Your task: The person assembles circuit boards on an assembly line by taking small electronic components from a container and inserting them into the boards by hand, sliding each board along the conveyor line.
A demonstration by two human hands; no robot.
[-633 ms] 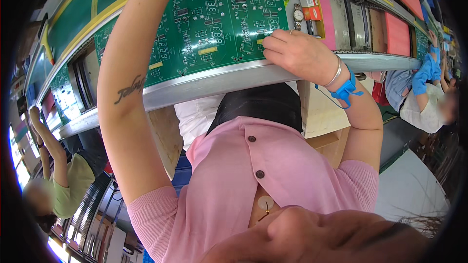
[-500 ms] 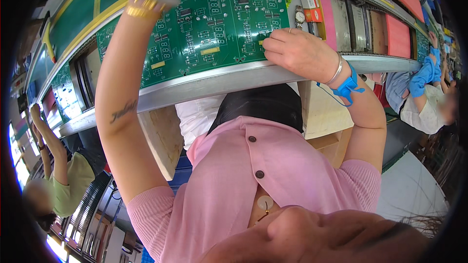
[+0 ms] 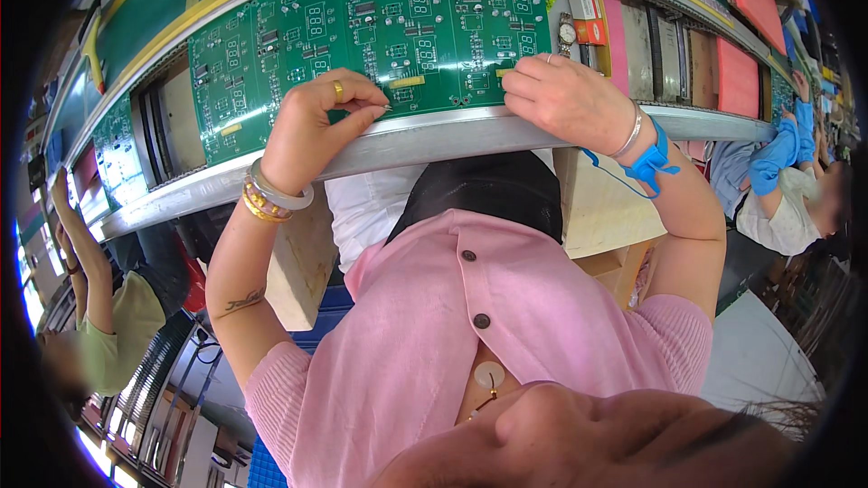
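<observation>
A large green circuit board panel [image 3: 307, 45] lies across the rails, bearing white display outlines, dark chips and yellow strips [image 3: 407, 81]. My left hand [image 3: 325, 122] is at its near edge, thumb and forefinger pinched. A tiny pale part [image 3: 387, 107] shows at those fingertips; its kind is too small to tell. Over the right end of the panel is my right hand [image 3: 570, 101], its fingers curled together beside a yellow strip [image 3: 502, 73]. Whatever the right fingertips hold, if anything, is hidden.
A metal rail [image 3: 407, 134] runs along the near side. Beyond my right hand lie a wristwatch [image 3: 567, 32] and a red-and-white box [image 3: 589, 16]. Pink sheets [image 3: 739, 77] are farther right. Other people work at the left [image 3: 127, 325] and right [image 3: 787, 199].
My left hand has come back from beyond the far edge to the panel's near edge, fingers now pinched. My right hand stays near the same yellow strip. The panel appears slightly farther right.
</observation>
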